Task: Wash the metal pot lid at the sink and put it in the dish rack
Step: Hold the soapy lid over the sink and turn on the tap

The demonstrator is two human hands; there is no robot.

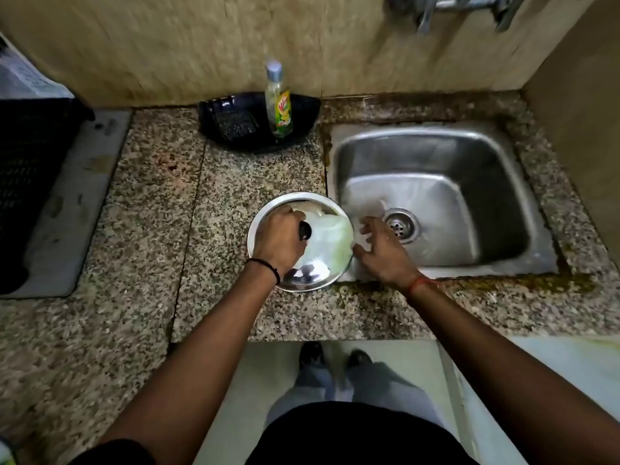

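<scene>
The round metal pot lid (323,253) lies over the granite counter at the sink's left edge, shiny and smeared with pale soapy foam. My left hand (278,239) is closed around its black knob. My right hand (382,250) hovers just right of the lid's rim over the steel sink (436,156), fingers spread and holding nothing. The black dish rack (30,176) stands at the far left on a grey drain board.
A bottle of green dish soap (277,102) stands in a black tray (302,112) with a scrubber (235,124) behind the lid. The tap (469,5) is on the wall above the sink. The sink drain (401,224) shows beside my right hand.
</scene>
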